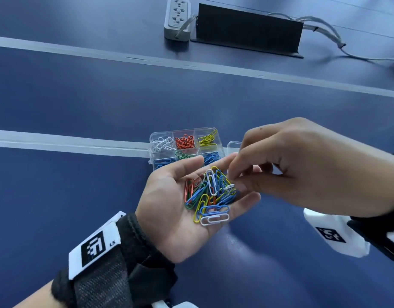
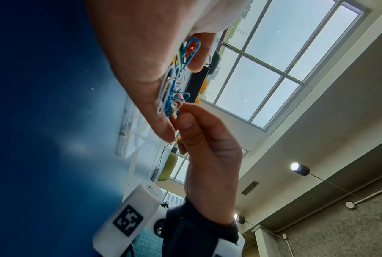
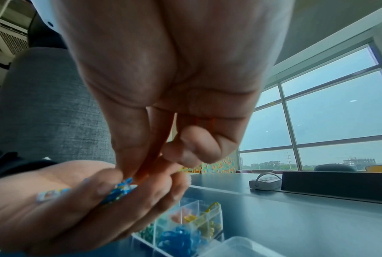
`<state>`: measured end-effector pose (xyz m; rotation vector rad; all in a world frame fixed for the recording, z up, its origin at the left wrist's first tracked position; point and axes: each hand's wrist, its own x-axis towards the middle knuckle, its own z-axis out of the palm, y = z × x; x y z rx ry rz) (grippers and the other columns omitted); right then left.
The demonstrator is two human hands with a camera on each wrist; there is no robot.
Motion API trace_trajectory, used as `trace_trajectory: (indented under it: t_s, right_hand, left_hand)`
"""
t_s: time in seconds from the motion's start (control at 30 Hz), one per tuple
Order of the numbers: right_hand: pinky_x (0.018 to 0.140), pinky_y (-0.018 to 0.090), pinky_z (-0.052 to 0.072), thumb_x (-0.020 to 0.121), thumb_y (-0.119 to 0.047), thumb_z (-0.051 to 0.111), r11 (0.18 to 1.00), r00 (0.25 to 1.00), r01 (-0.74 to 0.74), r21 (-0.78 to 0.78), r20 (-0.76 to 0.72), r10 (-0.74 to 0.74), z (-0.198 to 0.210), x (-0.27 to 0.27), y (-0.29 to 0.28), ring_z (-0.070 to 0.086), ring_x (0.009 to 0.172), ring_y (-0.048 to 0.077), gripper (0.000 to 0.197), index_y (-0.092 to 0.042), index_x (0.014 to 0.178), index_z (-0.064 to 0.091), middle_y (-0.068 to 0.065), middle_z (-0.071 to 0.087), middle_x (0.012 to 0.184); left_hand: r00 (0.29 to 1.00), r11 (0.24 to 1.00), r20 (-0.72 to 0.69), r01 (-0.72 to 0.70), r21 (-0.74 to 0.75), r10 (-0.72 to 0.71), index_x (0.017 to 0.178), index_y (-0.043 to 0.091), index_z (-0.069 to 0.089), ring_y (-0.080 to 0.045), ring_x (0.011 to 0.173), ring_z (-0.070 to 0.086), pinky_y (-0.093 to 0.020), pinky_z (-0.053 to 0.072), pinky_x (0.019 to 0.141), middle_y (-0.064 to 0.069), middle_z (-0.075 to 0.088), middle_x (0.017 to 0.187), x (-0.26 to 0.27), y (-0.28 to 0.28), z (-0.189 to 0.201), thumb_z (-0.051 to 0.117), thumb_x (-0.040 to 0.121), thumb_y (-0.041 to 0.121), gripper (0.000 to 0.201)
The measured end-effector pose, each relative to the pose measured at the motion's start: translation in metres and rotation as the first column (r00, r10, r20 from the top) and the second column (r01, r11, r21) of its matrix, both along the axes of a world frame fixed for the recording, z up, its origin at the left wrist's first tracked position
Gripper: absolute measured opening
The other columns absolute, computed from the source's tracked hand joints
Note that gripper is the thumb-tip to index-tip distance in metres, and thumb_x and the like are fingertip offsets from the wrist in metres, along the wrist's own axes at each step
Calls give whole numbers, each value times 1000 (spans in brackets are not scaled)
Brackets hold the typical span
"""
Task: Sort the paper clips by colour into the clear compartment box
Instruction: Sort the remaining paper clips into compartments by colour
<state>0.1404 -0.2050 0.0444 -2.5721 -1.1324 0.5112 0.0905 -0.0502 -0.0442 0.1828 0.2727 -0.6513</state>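
My left hand [image 1: 167, 210] lies palm up above the table and carries a mixed pile of paper clips [image 1: 211, 192] in blue, white, yellow, green and red. My right hand [image 1: 236, 181] reaches in from the right, thumb and forefinger pinched at the pile's right edge. In the right wrist view red wire of a paper clip [image 3: 212, 125] shows inside its curled fingers. The clear compartment box [image 1: 185, 130] stands open just beyond the left hand. White, red and yellow clips fill its back row; blue, green and blue fill the front. The left fingers hide the front row's near part.
The box's clear lid [image 1: 234, 145] lies open to its right. A white power strip [image 1: 177, 18], a black upright panel [image 1: 247, 30] and grey cables [image 1: 331, 34] sit at the far side of the blue table [image 1: 80, 96].
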Motion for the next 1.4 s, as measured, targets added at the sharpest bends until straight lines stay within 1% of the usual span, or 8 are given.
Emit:
trace_trajectory:
  t_s: [0.17, 0.37, 0.57, 0.77, 0.87, 1.0, 1.2, 1.4]
  right_hand:
    - [59, 14, 39, 77, -31, 59, 998, 998, -55, -44, 3, 55, -7, -2, 5, 50, 65, 5, 13, -31, 81, 71, -12, 57, 74]
    - [55, 3, 34, 77, -28, 61, 995, 999, 48, 88, 9, -49, 0, 0, 4, 49, 53, -5, 10, -28, 78, 70, -16, 59, 61]
    - [63, 6, 32, 84, -28, 50, 998, 997, -53, -22, 50, 54, -6, 6, 19, 40, 56, -8, 24, -27, 98, 70, -15, 51, 72]
    - [67, 12, 33, 84, -32, 60, 984, 990, -131, -123, 39, 137, -12, 10, 27, 42, 61, 3, 15, -28, 95, 70, -12, 55, 77]
    - [64, 11, 34, 78, -36, 58, 989, 992, -114, -90, 46, 118, -12, 12, 30, 40, 57, -7, 19, -27, 88, 71, -12, 55, 75]
    - [62, 13, 37, 76, -37, 60, 996, 995, -88, -35, 47, 89, -6, 15, 29, 46, 60, 2, 15, -29, 84, 70, -13, 56, 70]
    - [55, 2, 36, 76, -29, 67, 990, 998, -6, 143, 65, -3, 14, 2, 16, 49, 55, -6, 4, -29, 78, 70, -17, 55, 64]
    - [43, 20, 46, 65, -27, 67, 977, 993, 54, 205, -116, -31, 10, -31, -8, 57, 46, 12, 3, -27, 66, 65, 0, 66, 58]
  left_hand:
    - [1000, 1000, 3, 14, -6, -14, 109, -3, 62, -19, 76, 37, -36, 43, 86, -8, 45, 91, 1, -1, 3, 30, 90, 27, 48]
    - [999, 999, 43, 33, -36, -31, 111, -1, 64, -27, 93, 59, -47, 38, 98, -16, 64, 103, -1, 0, 1, 31, 88, 27, 49]
    - [998, 998, 1, 57, 0, -57, 112, 9, 47, -34, 105, 48, -49, 25, 110, -16, 45, 115, -2, -2, 3, 34, 89, 32, 35]
    - [999, 1000, -49, -1, -10, 1, 82, 13, 42, -23, 70, 46, -43, 39, 94, -5, 35, 72, 0, -1, 5, 37, 89, 31, 20]
    - [999, 1000, -45, 15, 10, -15, 90, 11, 47, -24, 82, 52, -45, 43, 95, -4, 37, 79, -1, -1, 6, 36, 91, 30, 22]
    - [999, 1000, -32, 20, 10, -20, 106, 7, 53, -33, 108, 54, -50, 40, 96, -13, 50, 114, -1, -1, 2, 32, 92, 27, 32]
    - [999, 999, -23, -27, -29, 27, 94, -8, 68, -38, 82, 69, -58, 48, 80, -27, 68, 96, 1, -3, 3, 39, 85, 21, 42]
    - [1000, 1000, -29, -3, -20, 2, 109, 1, 60, -33, 76, 69, -42, 58, 69, -23, 68, 93, 1, -1, 1, 36, 88, 24, 40]
